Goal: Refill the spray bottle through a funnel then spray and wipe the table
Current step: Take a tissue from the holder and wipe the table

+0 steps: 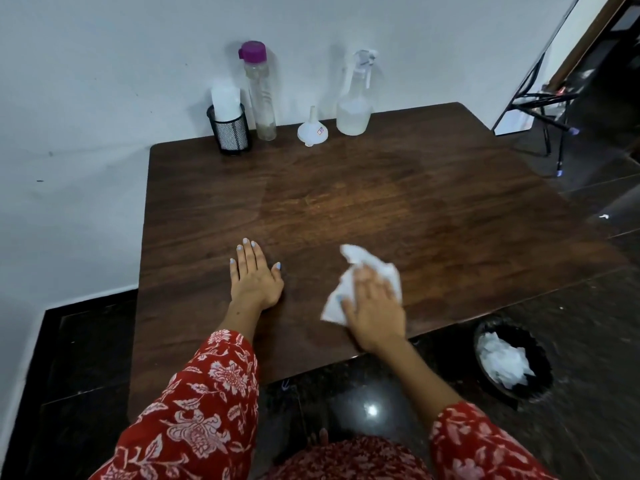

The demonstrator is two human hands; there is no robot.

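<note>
Nearest, the right hand (pixel 375 311) is pressing a crumpled white tissue (pixel 360 282) flat on the table (pixel 433 202), fingers seemingly spread though blurred; the tissue is looking soft, light, best held under the palm. The left hand (pixel 254 275) is resting open, holding nothing. Farther back, funnel (pixel 312 129) and part-filled spray bottle (pixel 355 98) are standing against the wall

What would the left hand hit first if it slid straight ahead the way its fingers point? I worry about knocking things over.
Probably the mesh holder; the left hand has only bare table before it.
</note>
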